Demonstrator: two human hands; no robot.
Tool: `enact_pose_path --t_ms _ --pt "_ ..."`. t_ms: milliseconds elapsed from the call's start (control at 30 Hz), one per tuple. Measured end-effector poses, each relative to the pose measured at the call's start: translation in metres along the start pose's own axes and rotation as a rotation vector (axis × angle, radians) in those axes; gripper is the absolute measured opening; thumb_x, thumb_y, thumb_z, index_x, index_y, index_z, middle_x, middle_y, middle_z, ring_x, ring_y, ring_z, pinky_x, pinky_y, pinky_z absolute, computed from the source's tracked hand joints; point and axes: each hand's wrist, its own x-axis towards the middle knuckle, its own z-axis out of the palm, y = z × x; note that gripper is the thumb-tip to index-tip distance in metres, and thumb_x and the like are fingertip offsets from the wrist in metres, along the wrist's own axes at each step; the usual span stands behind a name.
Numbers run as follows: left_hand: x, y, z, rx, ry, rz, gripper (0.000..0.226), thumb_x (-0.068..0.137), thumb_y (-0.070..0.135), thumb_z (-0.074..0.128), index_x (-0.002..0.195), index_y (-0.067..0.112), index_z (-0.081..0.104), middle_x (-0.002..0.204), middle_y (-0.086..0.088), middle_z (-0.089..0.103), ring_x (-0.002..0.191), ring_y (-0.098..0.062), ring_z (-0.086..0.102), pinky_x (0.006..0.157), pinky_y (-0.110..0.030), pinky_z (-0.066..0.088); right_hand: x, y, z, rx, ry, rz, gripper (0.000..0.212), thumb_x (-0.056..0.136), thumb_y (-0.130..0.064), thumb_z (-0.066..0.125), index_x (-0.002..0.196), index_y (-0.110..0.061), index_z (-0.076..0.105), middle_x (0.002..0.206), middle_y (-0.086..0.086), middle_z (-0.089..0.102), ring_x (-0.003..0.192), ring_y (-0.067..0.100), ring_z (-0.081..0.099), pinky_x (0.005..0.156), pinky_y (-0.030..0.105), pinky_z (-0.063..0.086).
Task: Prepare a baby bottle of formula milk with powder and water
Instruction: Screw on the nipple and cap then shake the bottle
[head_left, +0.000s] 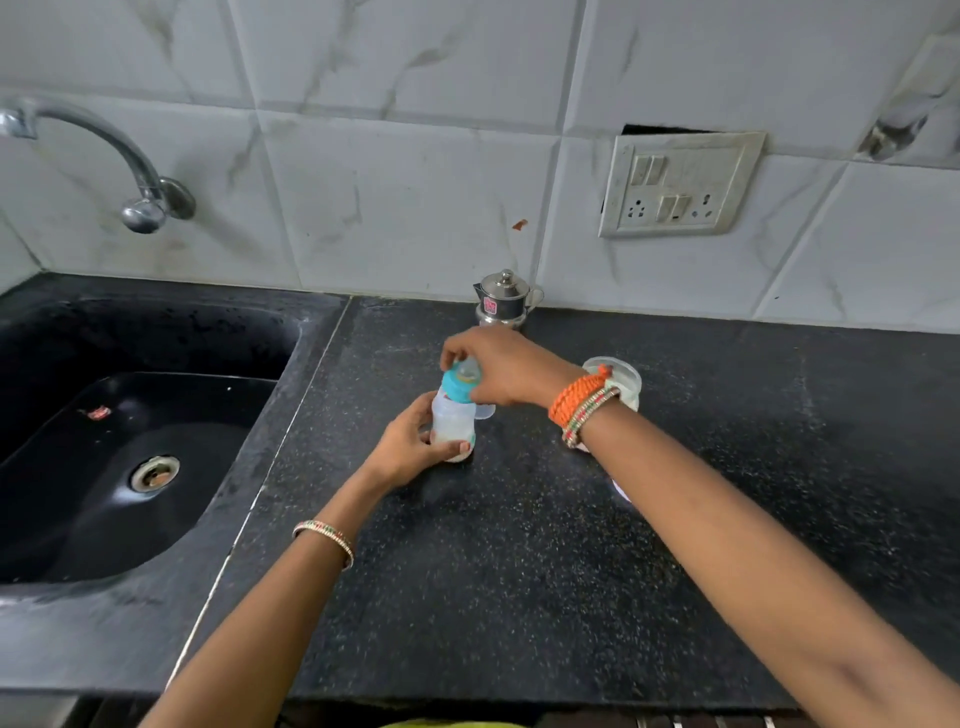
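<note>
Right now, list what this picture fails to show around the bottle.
Head view only:
- Clear container: contents hidden by the right wrist.
- Bottle base: covered by left hand.
- Teal cap: seating hidden under right hand.
- Steel pot: lid shut, contents unseen.

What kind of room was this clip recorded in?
Most likely a home kitchen: a dark stone counter with a built-in black sink under a wall tap, a tiled wall carrying a switch and socket plate, and a small steel pot.
</note>
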Motion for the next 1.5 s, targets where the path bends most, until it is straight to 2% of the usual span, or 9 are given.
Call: enact_pose_path --t_ms 233,367,567,767,867,967,1100,1333,1500 --pt "-0.005 0.0 0.009 -0.043 0.128 0.027 0.056 0.073 0.008 0.078 0.123 0.009 0.054 0.119 -0.004 0.064 0.111 -0.016 0.061 0.101 -0.035 0.047 0.027 -0.009 0.011 -0.147 -0.142 0.006 0.037 0.071 -0.002 0.075 0.103 -0.017 0.065 0.118 0.008 0.053 0.1 0.024 0.058 0.073 0.028 0.049" --pt "-0.006 0.0 0.011 -0.079 0.143 0.042 0.055 0.073 0.004 0.077 0.123 0.005 0.054 0.119 -0.008 0.064 0.109 -0.017 0.061 0.099 -0.028 0.047 0.027 -0.016 0.01 -0.255 -0.063 0.037 0.042 0.077 -0.03 0.076 0.106 -0.005 0.059 0.113 0.014 0.055 0.079 0.024 0.057 0.058 0.027 0.044" --pt "-0.005 -0.004 0.01 -0.06 0.146 0.022 0.056 0.071 0.011 0.08 0.122 0.011 0.056 0.12 -0.002 0.064 0.113 -0.015 0.06 0.105 -0.035 0.044 0.025 -0.016 0.029 -0.343 0.074 0.157 0.056 0.087 -0.053 0.057 0.115 -0.005 0.058 0.117 0.016 0.059 0.105 0.032 0.06 0.075 0.036 0.045" --pt "-0.004 -0.005 0.009 -0.069 0.143 -0.001 0.058 0.071 0.009 0.08 0.124 0.009 0.056 0.121 -0.004 0.064 0.113 -0.016 0.06 0.105 -0.037 0.044 0.028 -0.024 0.016 -0.242 -0.125 0.174 0.048 0.079 -0.024 0.074 0.118 -0.005 0.054 0.124 0.015 0.055 0.105 0.03 0.059 0.075 0.032 0.045" --pt "-0.004 -0.005 0.01 -0.063 0.142 -0.004 0.059 0.071 0.011 0.079 0.125 0.012 0.054 0.123 -0.003 0.063 0.114 -0.015 0.059 0.105 -0.034 0.043 0.025 -0.024 0.008 -0.167 -0.121 0.147 0.043 0.072 -0.002 0.075 0.112 -0.006 0.059 0.12 0.013 0.058 0.092 0.021 0.054 0.075 0.028 0.047" --pt "-0.003 -0.006 0.01 -0.06 0.139 -0.002 0.06 0.072 0.011 0.079 0.126 0.011 0.054 0.125 -0.004 0.063 0.115 -0.015 0.058 0.106 -0.034 0.042 0.024 -0.026 0.007 -0.161 -0.117 0.15 0.043 0.069 0.0 0.078 0.11 -0.005 0.062 0.117 0.012 0.06 0.094 0.022 0.058 0.075 0.026 0.048" --pt "-0.004 -0.006 0.01 -0.055 0.14 0.005 0.058 0.072 0.011 0.079 0.124 0.011 0.055 0.122 -0.002 0.064 0.113 -0.014 0.06 0.104 -0.033 0.044 0.026 -0.032 0.011 -0.192 -0.11 0.178 0.047 0.07 -0.009 0.081 0.111 -0.003 0.059 0.119 0.014 0.058 0.099 0.029 0.061 0.076 0.03 0.048" --pt "-0.005 -0.001 0.012 -0.041 0.133 0.018 0.058 0.072 0.013 0.08 0.124 0.013 0.055 0.124 -0.004 0.063 0.112 -0.012 0.059 0.103 -0.028 0.043 0.024 -0.03 0.027 -0.47 0.111 0.243 0.055 0.085 -0.057 0.057 0.111 -0.009 0.061 0.111 0.01 0.064 0.1 0.026 0.063 0.067 0.031 0.04" --pt "-0.005 -0.007 0.009 -0.057 0.142 -0.006 0.057 0.068 0.018 0.083 0.12 0.02 0.058 0.12 -0.001 0.065 0.114 -0.014 0.06 0.105 -0.039 0.043 0.027 -0.032 0.019 -0.372 -0.098 0.291 0.059 0.084 -0.05 0.064 0.123 -0.007 0.054 0.123 0.013 0.06 0.105 0.029 0.059 0.082 0.036 0.047"
